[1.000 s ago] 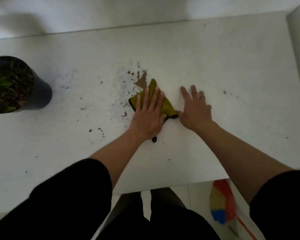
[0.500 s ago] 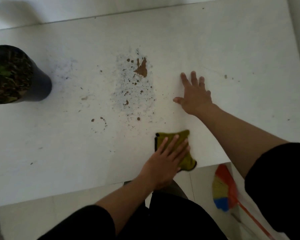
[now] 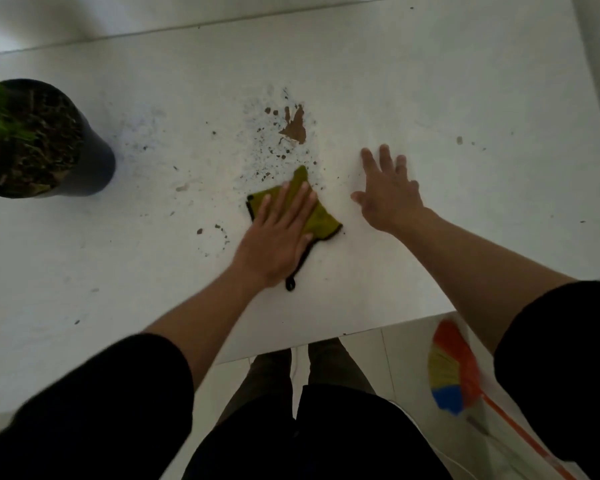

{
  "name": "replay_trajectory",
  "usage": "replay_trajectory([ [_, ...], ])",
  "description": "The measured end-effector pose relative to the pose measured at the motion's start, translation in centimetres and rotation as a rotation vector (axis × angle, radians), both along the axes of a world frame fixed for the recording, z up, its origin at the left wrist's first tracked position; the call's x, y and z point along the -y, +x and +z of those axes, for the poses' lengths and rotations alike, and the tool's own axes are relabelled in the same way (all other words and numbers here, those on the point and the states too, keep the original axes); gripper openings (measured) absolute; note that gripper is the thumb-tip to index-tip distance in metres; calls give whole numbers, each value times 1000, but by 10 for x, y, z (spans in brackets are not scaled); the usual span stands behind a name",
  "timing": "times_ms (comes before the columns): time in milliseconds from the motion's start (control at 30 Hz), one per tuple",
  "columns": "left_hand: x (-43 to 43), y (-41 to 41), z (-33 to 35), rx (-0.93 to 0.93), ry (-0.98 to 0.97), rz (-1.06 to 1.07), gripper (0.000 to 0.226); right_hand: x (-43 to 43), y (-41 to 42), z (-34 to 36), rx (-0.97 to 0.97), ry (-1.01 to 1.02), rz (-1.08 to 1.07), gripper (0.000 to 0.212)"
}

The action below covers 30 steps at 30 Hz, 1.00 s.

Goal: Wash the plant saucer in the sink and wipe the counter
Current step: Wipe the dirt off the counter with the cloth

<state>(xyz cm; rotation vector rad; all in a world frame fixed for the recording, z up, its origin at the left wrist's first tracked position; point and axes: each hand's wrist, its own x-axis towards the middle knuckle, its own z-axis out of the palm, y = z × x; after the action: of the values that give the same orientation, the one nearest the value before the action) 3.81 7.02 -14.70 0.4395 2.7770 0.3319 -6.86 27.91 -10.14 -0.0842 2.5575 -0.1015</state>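
The left hand (image 3: 278,237) lies flat on a yellow-green cloth (image 3: 321,216) near the middle of the frame, its fingers straight and close together, pressing the cloth onto the white counter (image 3: 430,81). A black hanging loop of the cloth pokes out below the wrist. Just right of the cloth, the right hand (image 3: 388,199) rests palm down on the bare counter, fingers spread apart and holding nothing. Above the cloth sits a brown soil smear (image 3: 296,128) with dark specks scattered around it and off to the left. A black plant pot (image 3: 90,164) filled with soil stands at the left edge of the frame, well apart from the hands. A colourful broom (image 3: 451,375) lies on the floor at the lower right
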Motion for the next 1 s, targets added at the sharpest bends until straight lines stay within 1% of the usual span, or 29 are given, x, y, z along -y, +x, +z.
replay_trajectory([
  [100,22,-21,2,-3,-21,39,66,15,11,-1,3,-15,-31,78],
  [200,21,-14,1,-18,-17,77,66,26,27,-7,-6,-37,-35,76],
  [300,12,12,0,-30,-21,97,66,25,32,-12,-13,-62,-37,76],
  [400,11,54,1,-13,-32,72,66,26,27,-7,31,-82,-53,79],
  [500,10,103,3,11,-24,89,68,31,24,0,41,-49,-71,80],
  [567,8,129,8,38,-16,154,69,37,25,2,-47,-32,-80,74],
  [633,9,139,13,79,-13,255,69,43,26,5,-222,-83,-40,62],
  [700,16,131,15,89,-3,361,69,52,23,4,-317,-218,19,50],
  [833,54,73,11,69,1,525,67,75,13,-1,-230,-486,60,40],
  [933,93,17,9,97,44,637,65,94,8,-5,-215,-595,92,34],
  [1000,115,-18,9,118,63,681,65,105,7,-9,-227,-642,86,26],
])
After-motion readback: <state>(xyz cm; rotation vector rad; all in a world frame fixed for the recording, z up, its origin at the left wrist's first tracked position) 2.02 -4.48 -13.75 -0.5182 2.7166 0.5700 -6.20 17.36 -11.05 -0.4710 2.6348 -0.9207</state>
